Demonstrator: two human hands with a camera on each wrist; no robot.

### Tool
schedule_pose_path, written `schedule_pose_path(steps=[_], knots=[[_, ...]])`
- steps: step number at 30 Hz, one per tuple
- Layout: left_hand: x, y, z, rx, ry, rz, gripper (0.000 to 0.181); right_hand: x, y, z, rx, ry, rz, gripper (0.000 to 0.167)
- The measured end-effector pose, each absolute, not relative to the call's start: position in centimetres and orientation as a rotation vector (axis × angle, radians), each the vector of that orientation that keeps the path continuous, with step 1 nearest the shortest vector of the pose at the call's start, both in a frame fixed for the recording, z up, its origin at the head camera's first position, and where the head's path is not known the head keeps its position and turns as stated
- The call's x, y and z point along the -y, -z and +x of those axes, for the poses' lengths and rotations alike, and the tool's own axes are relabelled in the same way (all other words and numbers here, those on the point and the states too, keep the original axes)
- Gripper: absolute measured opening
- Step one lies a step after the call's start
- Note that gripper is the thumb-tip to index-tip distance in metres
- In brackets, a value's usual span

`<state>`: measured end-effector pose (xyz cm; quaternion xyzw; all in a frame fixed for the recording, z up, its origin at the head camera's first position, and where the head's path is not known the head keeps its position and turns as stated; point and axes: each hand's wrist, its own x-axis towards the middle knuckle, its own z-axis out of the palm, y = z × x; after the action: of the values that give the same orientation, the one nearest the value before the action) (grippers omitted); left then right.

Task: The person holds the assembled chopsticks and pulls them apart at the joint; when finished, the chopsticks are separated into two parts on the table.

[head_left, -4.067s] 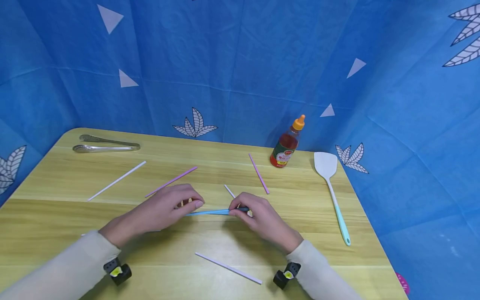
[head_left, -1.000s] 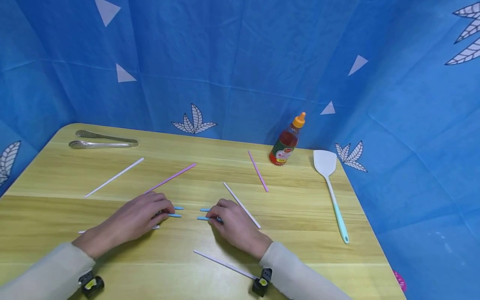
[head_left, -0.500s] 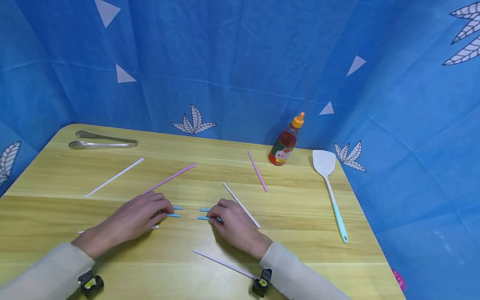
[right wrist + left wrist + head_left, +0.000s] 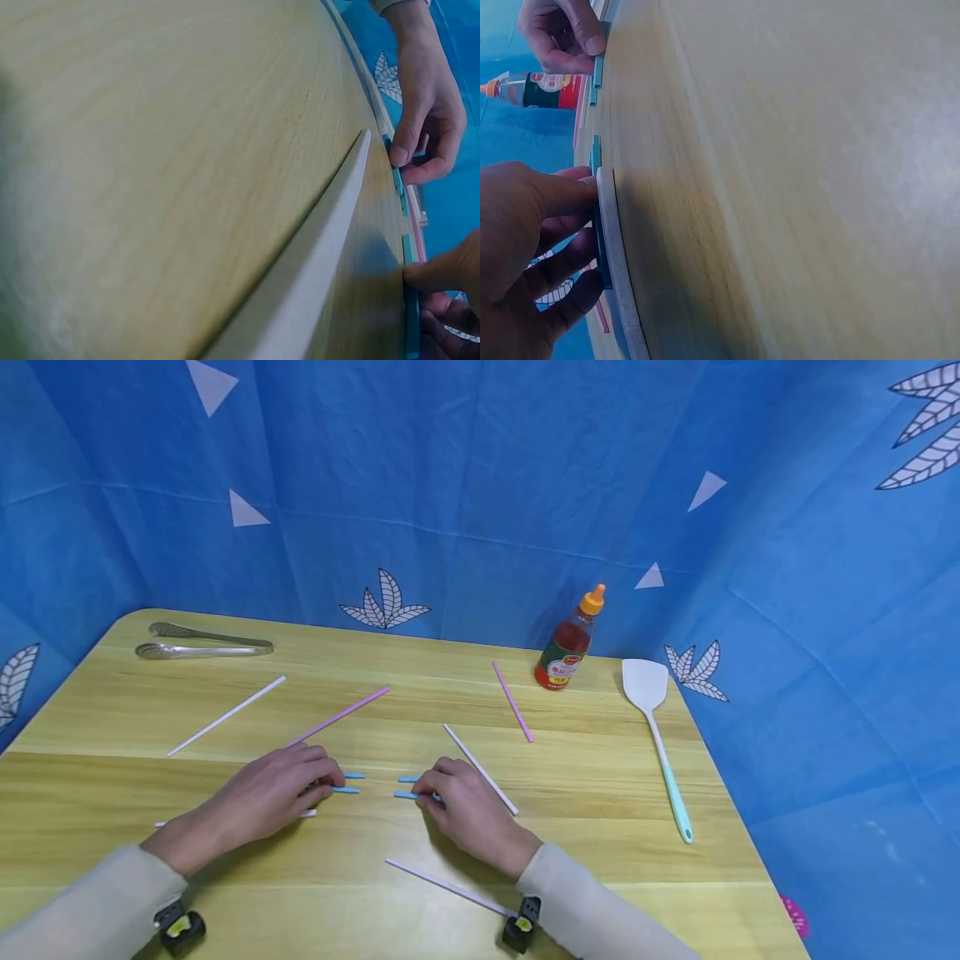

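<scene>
In the head view, my left hand [image 4: 272, 797] rests low over the table, thumb and fingers pinching a blue stick [image 4: 346, 790]; a second blue stick [image 4: 355, 775] pokes out just behind it. Opposite, my right hand [image 4: 474, 814] pinches another blue stick [image 4: 405, 795], with one more blue stick [image 4: 408, 778] beyond it. A short gap separates the left pair from the right pair, and the tips face each other. The left wrist view shows the left thumb against a stick [image 4: 595, 157] lying on the table. Hands cover the sticks' outer ends in the head view.
White sticks lie at left [image 4: 227, 716], beside my right hand [image 4: 480, 768] and in front [image 4: 448, 887]; another is partly under my left wrist. Purple sticks [image 4: 341, 716] [image 4: 513, 702] lie farther back. Metal tongs [image 4: 202, 651], a sauce bottle [image 4: 564, 652] and a spatula [image 4: 662, 752] sit around them.
Earlier my hands held long blue material between them; now they are lower and farther left, with separate blue pairs on the table. Over the last second, both hands have stayed still.
</scene>
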<state>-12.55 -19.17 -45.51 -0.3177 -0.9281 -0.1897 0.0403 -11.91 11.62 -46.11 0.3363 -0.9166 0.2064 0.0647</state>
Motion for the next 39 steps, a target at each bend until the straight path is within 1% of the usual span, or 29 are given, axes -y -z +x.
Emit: schedule_pose_path(steps=[6, 12, 19, 23, 31, 35, 39], knots=[[20.0, 45.0, -12.4, 2.862, 0.622, -0.928, 0.018, -11.7, 46.1, -11.9, 2.784, -0.638, 1.01, 0.008], [22.9, 44.4, -11.7, 2.894, 0.682, -0.842, 0.019, -11.6, 46.0, -11.9, 2.784, -0.64, 1.011, 0.007], [27.3, 45.3, -10.2, 2.879, 0.776, -0.925, 0.025, -11.5, 46.1, -11.9, 2.77, -0.625, 1.022, 0.007], [28.5, 46.0, -9.5, 2.929, 0.854, -0.941, 0.025, -11.6, 46.2, -11.9, 2.76, -0.613, 1.024, 0.008], [28.8, 46.9, -9.1, 2.836, 0.861, -1.03, 0.036, -11.7, 46.1, -11.8, 2.771, -0.625, 1.02, 0.007], [28.2, 46.7, -9.0, 2.812, 0.855, -1.024, 0.036, -11.7, 46.0, -11.8, 2.787, -0.641, 1.02, 0.009], [26.9, 45.9, -9.1, 2.812, 0.886, -1.029, 0.033, -11.8, 45.7, -11.9, 2.785, -0.69, 0.993, 0.011]])
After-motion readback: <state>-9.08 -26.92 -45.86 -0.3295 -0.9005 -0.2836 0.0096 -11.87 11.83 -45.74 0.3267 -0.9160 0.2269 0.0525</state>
